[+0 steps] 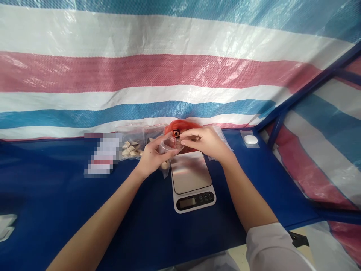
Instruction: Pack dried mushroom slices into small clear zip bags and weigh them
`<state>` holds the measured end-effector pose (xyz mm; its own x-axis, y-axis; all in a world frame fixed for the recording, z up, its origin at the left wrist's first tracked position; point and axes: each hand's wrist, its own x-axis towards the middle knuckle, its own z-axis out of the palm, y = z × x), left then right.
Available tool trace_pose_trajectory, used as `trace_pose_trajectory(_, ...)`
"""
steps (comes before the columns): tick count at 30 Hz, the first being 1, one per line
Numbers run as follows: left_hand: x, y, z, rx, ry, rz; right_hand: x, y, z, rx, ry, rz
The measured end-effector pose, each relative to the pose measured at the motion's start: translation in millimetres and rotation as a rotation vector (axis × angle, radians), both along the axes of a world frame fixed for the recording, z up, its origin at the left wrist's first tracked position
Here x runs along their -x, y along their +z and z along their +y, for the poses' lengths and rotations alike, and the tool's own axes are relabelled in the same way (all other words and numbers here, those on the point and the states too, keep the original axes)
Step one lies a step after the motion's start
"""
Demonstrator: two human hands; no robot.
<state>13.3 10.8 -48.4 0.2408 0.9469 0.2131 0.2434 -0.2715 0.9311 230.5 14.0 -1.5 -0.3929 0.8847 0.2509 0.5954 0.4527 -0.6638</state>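
Note:
My left hand (154,153) grips a clear plastic piece with a rounded rim (167,145); whether it is a cup or a bag's mouth I cannot tell. Thumb and forefinger of my right hand (208,142) pinch the right side of that rim. Just beyond the fingers lies a red plastic bag (186,125) with some dark and pale contents. Below both hands sits a white kitchen scale (191,175) with a steel plate; its display shows no readable number. Partly behind my left hand is a clear bag of pale chunks (165,165).
Another clear bag of pale, angular pieces (131,148) lies to the left, near a blurred-out card (103,156). A small bag with a white oval object (250,139) is at the right. Striped sheeting (158,71) hangs behind the blue tabletop (135,222). A blue frame post (304,88) rises at right.

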Motion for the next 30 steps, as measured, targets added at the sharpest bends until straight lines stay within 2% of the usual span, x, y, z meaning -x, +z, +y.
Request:
trace_pose_trajectory(8, 0, -5.3, 0, -0.068, -0.008, 0.018, 8, -5, 3, 0.059, 0.001, -0.058)
trace_pose_trajectory(12, 6, -0.4, 2, 0.018, -0.074, 0.007, 6, -4, 2, 0.091, 0.004, 0.001)
trace_pose_trajectory(16, 15, 2.2, 6, 0.135, -0.162, -0.108, 2, -9, 5, 0.168, 0.026, 0.096)
trace_pose_trajectory(18, 17, 2.5, 8, 0.166, -0.135, -0.152, 2, -12, 6, 0.205, 0.031, 0.145)
trace_pose_trajectory(21, 16, 4.2, 9, 0.188, -0.096, -0.118, 4, -14, 7, 0.232, 0.025, 0.195)
trace_pose_trajectory(25, 12, 6.2, 10, 0.158, -0.091, -0.078, 7, -16, 7, 0.258, 0.029, 0.237)
trace_pose_trajectory(30, 10, 7.8, 4, 0.119, -0.047, -0.120, 5, -12, 2, 0.165, 0.021, 0.229)
